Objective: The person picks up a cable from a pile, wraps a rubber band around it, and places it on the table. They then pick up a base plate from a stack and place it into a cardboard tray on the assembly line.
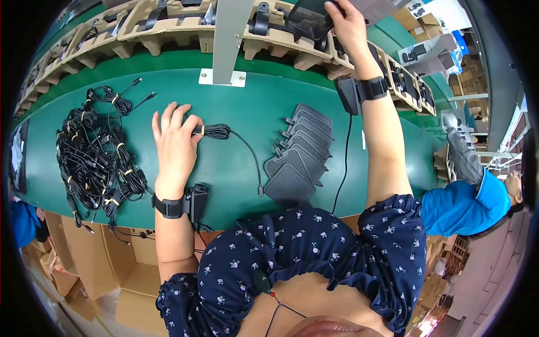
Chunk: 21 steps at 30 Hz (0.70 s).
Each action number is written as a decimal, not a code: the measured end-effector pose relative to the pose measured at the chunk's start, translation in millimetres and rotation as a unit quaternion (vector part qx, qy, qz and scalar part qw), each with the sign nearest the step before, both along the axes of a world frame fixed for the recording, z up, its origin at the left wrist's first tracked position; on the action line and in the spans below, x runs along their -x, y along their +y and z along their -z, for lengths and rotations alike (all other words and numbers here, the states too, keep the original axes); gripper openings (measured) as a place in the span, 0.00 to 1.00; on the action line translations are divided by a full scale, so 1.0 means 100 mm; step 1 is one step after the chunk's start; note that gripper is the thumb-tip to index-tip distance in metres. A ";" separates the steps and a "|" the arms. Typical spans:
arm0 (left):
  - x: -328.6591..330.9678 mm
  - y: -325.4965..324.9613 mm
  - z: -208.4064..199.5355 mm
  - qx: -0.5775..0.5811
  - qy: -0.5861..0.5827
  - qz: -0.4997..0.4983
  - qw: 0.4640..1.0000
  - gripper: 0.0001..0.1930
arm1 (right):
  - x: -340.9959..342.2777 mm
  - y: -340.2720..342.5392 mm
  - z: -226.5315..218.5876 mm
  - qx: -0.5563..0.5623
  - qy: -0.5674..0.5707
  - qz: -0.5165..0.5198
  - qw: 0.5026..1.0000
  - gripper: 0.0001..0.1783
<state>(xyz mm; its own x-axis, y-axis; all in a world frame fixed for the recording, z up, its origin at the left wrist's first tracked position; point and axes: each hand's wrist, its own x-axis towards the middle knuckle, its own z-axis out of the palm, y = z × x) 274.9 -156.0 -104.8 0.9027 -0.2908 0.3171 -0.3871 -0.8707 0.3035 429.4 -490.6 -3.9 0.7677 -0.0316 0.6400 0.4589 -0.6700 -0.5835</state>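
Observation:
My left hand (177,135) is over the green table with a coiled black cable (216,131) gripped at its thumb side. The coil has a pale tie, and its loose end curves right and down to a small connector. My right hand (349,25) reaches to the far edge, closed on a dark mesh panel (309,21) above a moulded tray. Between my arms lies a fanned stack of grey mesh panels (300,151) with small side tabs. Left of my left hand is a large heap of tied black cables (92,151).
Beige moulded trays (168,28) with black parts line the far side behind a grey metal post (229,45). Cardboard boxes (132,275) stand below the near left edge. A person in blue (466,208) is at the right. Printed boxes (426,53) sit at the far right.

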 end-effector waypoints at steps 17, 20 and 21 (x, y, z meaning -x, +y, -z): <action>-0.04 -0.02 0.03 0.112 -0.037 0.025 0.993 0.06 | 0.62 0.59 0.45 0.180 0.062 0.014 0.982 0.10; -0.01 0.00 0.04 0.187 -0.039 0.028 0.981 0.05 | 1.22 1.07 0.45 0.303 0.126 -0.106 0.939 0.17; -0.02 -0.04 0.02 0.229 -0.026 0.035 0.973 0.04 | 1.29 1.09 0.52 0.314 0.133 -0.132 0.931 0.16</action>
<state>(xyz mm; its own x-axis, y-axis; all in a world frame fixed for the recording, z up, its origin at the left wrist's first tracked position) 276.8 -160.3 -106.6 0.8652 -0.1696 0.4718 -0.4659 -0.6197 0.6316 300.6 -381.9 -55.5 0.8292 0.4973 0.2553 0.5517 -0.8016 -0.2303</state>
